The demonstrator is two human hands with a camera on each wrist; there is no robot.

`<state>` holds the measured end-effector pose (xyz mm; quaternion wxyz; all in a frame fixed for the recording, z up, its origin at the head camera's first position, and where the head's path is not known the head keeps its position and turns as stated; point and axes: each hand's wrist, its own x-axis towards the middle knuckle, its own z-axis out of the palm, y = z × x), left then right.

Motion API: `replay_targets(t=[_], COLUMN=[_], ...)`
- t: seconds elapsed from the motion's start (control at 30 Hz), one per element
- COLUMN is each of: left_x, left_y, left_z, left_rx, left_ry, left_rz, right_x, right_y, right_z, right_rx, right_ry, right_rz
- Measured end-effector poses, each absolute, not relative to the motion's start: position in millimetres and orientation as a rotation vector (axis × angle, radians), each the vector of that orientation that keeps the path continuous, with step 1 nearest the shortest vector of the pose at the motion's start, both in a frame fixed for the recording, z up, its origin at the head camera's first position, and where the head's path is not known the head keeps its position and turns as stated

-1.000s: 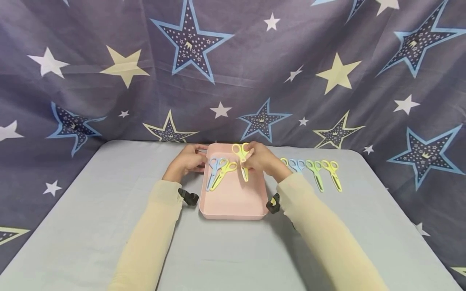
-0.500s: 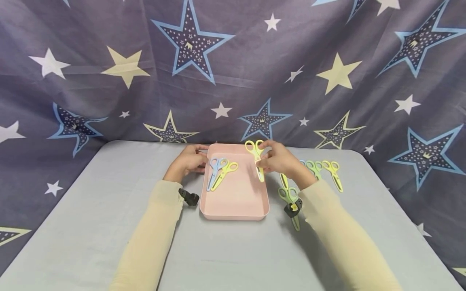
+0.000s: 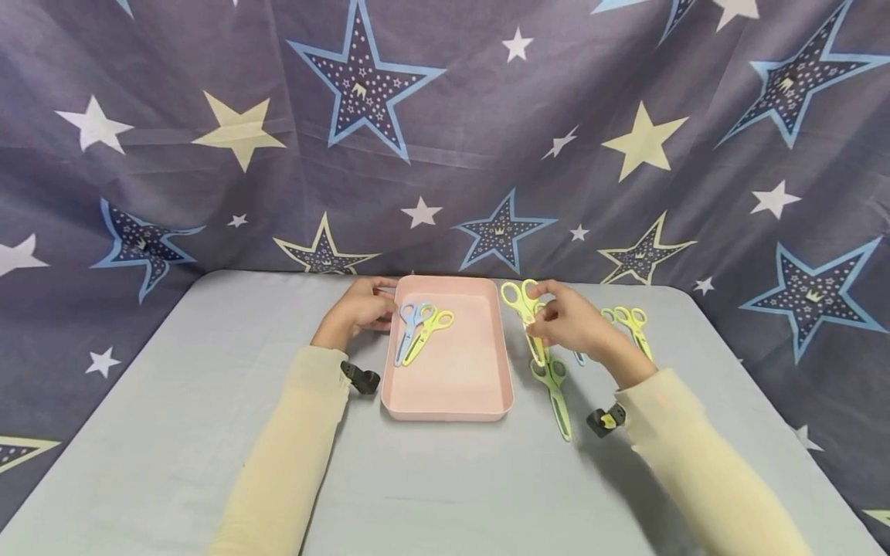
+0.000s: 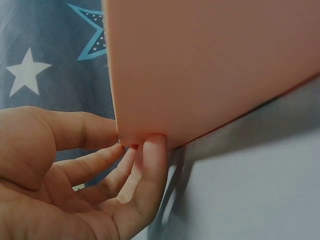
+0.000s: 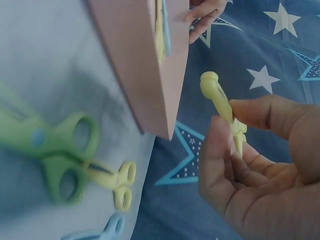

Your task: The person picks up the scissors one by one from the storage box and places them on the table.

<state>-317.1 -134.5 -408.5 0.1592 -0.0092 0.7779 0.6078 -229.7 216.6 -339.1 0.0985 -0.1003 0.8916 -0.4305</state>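
Observation:
My right hand [image 3: 566,320] pinches yellow scissors [image 3: 521,301] between thumb and fingers, just right of the pink tray [image 3: 445,396]. In the right wrist view the held yellow scissors [image 5: 216,95] appear edge-on. My left hand [image 3: 358,313] grips the tray's far left corner, fingertips against its outer wall, as the left wrist view shows up close. Inside the tray lie blue scissors [image 3: 410,332] and yellow scissors [image 3: 427,333], side by side with blades partly overlapping. Green scissors [image 3: 556,398] lie on the table below my right hand.
Right of the tray, more scissors lie in a row, partly hidden by my right hand, with yellow scissors [image 3: 634,328] at the end. The right wrist view also shows blue scissors [image 5: 112,230]. A star-patterned cloth [image 3: 445,139] hangs behind the grey table [image 3: 431,494].
My right hand has moved right, carrying the yellow scissors from over the tray to beyond its right side. The green scissors have come into sight. My left hand stays at the tray.

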Motion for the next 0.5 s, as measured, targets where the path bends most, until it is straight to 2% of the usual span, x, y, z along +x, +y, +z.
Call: replay_targets(t=[0.5], left_x=[-318.0], left_y=[-134.9], left_z=[-410.5], left_rx=[-0.023], left_ry=[2.215], left_rz=[1.725], right_x=[-199.5], right_y=[274.9], right_z=[-349.7], right_rx=[-0.25], right_ry=[2.663], right_rz=[-1.246])
